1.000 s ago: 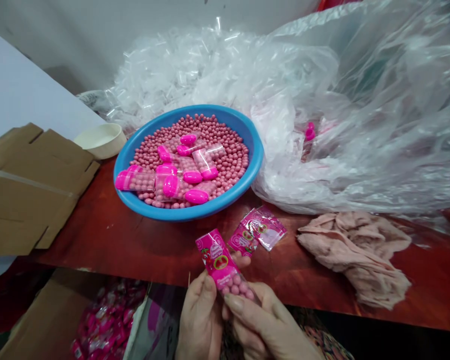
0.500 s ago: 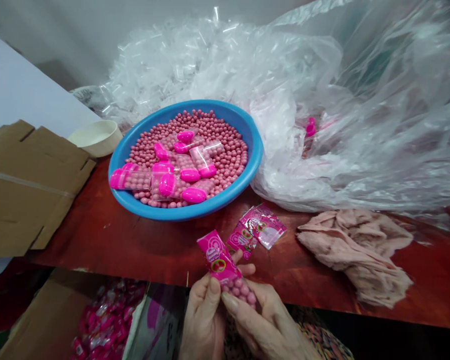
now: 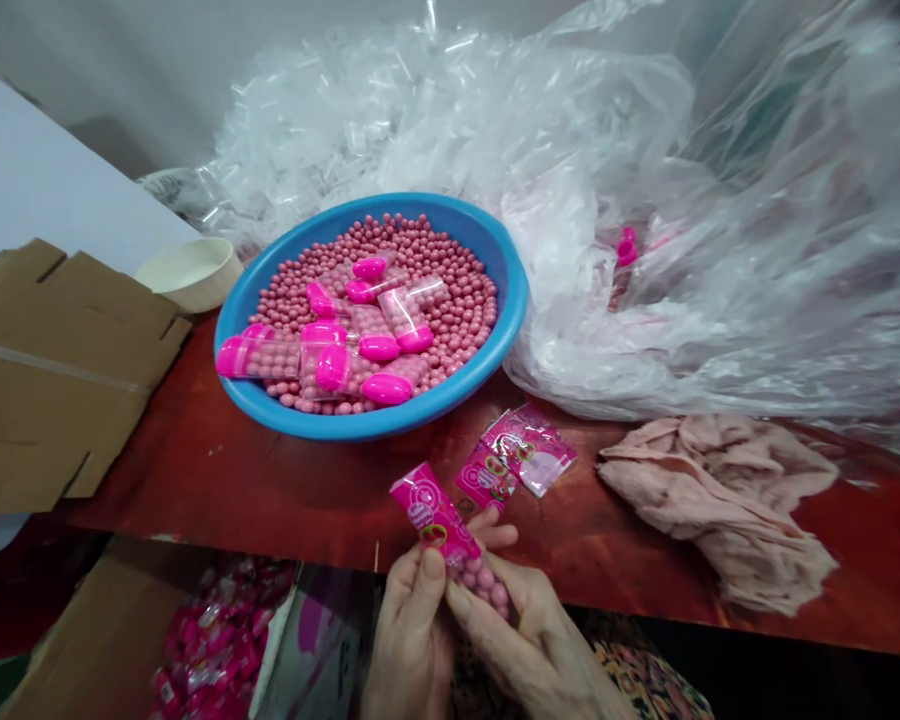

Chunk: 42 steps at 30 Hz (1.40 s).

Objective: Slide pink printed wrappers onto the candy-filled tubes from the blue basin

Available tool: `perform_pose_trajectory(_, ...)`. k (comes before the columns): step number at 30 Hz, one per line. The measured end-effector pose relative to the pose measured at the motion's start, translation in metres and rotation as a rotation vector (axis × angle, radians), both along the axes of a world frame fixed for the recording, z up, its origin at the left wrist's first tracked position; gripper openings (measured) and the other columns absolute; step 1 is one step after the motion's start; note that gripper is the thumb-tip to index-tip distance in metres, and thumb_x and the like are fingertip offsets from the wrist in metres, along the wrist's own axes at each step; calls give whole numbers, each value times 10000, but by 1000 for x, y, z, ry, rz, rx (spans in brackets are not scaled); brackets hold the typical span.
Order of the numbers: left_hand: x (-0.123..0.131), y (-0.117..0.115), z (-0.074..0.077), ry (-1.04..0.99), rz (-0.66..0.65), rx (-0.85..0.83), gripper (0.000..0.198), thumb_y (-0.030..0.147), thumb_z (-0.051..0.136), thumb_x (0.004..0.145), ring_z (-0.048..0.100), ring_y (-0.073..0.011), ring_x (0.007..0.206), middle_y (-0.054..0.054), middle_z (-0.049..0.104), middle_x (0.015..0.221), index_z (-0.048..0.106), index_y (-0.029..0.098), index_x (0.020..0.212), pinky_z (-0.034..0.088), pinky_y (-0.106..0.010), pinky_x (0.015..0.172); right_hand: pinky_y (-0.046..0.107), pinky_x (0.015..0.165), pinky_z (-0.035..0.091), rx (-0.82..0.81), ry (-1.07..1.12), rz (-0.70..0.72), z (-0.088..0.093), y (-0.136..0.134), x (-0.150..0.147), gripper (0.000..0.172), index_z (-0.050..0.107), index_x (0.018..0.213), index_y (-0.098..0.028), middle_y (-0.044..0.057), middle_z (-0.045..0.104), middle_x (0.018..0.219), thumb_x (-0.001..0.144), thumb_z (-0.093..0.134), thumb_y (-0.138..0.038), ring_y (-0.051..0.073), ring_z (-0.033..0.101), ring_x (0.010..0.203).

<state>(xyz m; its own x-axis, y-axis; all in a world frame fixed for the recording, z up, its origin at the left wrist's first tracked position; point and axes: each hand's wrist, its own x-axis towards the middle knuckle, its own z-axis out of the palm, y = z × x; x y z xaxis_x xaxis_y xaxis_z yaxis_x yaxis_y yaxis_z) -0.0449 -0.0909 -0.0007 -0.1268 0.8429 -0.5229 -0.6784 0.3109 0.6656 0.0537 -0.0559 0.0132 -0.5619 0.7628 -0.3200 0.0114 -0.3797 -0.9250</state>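
Between my two hands is a small clear tube of pink candy balls [image 3: 484, 580] with a pink printed sleeve [image 3: 436, 515] over its far part. My left hand [image 3: 412, 620] pinches the sleeve's near edge with its thumb. On the tube's near end my right hand [image 3: 521, 625] is closed, its thumb beside the balls. Just beyond my fingers, several flat pink sleeves [image 3: 521, 455] lie on the red table [image 3: 307, 490]. Behind them stands a blue basin [image 3: 506, 330] of loose pink candy balls [image 3: 454, 290], with several filled, pink-capped tubes [image 3: 390, 385] on top.
A large heap of clear plastic [image 3: 607, 180] fills the back and right. A crumpled beige cloth [image 3: 720, 490] lies on the right. To the left are a cardboard box [image 3: 60, 370] and a cream bowl [image 3: 202, 280]. Below the table edge, an open carton holds pink packed pieces [image 3: 217, 640].
The view has shifted slightly. My hands keep their hold on the tube and sleeve, with hardly any movement between them.
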Motion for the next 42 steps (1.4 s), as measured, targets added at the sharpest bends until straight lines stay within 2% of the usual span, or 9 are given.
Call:
perform_pose_trajectory(4, -11, 6, 3, 90, 77, 11, 296, 346, 581, 814, 613, -265, 1021, -143, 703, 1055, 689, 157, 1014, 454, -377, 897, 213, 561, 339, -72, -33, 6, 7, 5, 4, 276, 514, 767, -177, -41, 409, 649, 869, 487, -431, 104, 376, 594)
perform_pose_trajectory(9, -37, 17, 9, 493, 291, 202, 260, 272, 599, 812, 592, -207, 1049, -64, 683, 1105, 637, 237, 1066, 467, -298, 868, 225, 578, 343, -75, -64, -76, 15, 4, 9, 233, 579, 881, -192, -38, 448, 664, 852, 519, -415, 109, 399, 591)
perform_pose_trajectory(13, -53, 25, 17, 758, 139, 288, 179, 260, 640, 772, 579, -240, 1062, -91, 672, 1098, 694, 190, 927, 458, -287, 864, 216, 485, 268, -20, 7, 22, 10, 3, 9, 309, 557, 1096, -199, -67, 384, 597, 872, 486, -400, 81, 308, 492)
perform_pose_trajectory(17, -62, 32, 23, 868, -104, 323, 121, 263, 612, 795, 587, -236, 1028, -95, 681, 1072, 701, 183, 814, 441, -277, 863, 209, 438, 205, -6, -31, 71, 3, 1, 9, 294, 567, 1067, -195, -73, 355, 549, 884, 477, -407, 72, 280, 470)
perform_pose_trajectory(21, -61, 32, 22, 822, -205, 317, 180, 190, 578, 820, 565, -232, 1051, -68, 688, 1048, 667, 192, 663, 377, -312, 941, 205, 414, 180, -13, -47, 25, -3, -2, 11, 324, 598, 1073, -195, -64, 378, 557, 880, 490, -432, 67, 273, 456)
perform_pose_trajectory(28, -46, 23, 14, 526, 10, 214, 197, 230, 585, 803, 584, -203, 908, -65, 695, 967, 686, 174, 644, 420, -280, 835, 190, 386, 165, -172, 77, 0, -2, -2, 9, 300, 627, 912, -175, -72, 332, 542, 855, 530, -453, 53, 239, 438)
perform_pose_trajectory(36, -33, 24, 17, 837, 278, 302, 237, 262, 621, 766, 585, -226, 888, -68, 705, 913, 629, 183, 543, 397, -291, 833, 181, 387, 143, -297, 180, 21, -5, -3, 7, 350, 611, 969, -164, -82, 310, 545, 836, 546, -482, 38, 217, 428)
perform_pose_trajectory(40, -32, 22, 10, 591, 258, 233, 147, 325, 620, 781, 613, -218, 907, -72, 706, 991, 669, 192, 747, 448, -305, 813, 188, 417, 163, -278, 111, -30, -4, -2, 9, 297, 599, 954, -178, -63, 322, 624, 833, 571, -448, 52, 254, 493)
perform_pose_trajectory(42, -30, 18, 5, 403, 255, 178, 318, 429, 676, 712, 632, -230, 911, -93, 707, 1020, 673, 196, 927, 482, -317, 794, 193, 425, 170, -241, 91, -41, -3, -1, 11, 288, 581, 983, -184, -67, 317, 621, 851, 551, -439, 59, 251, 499)
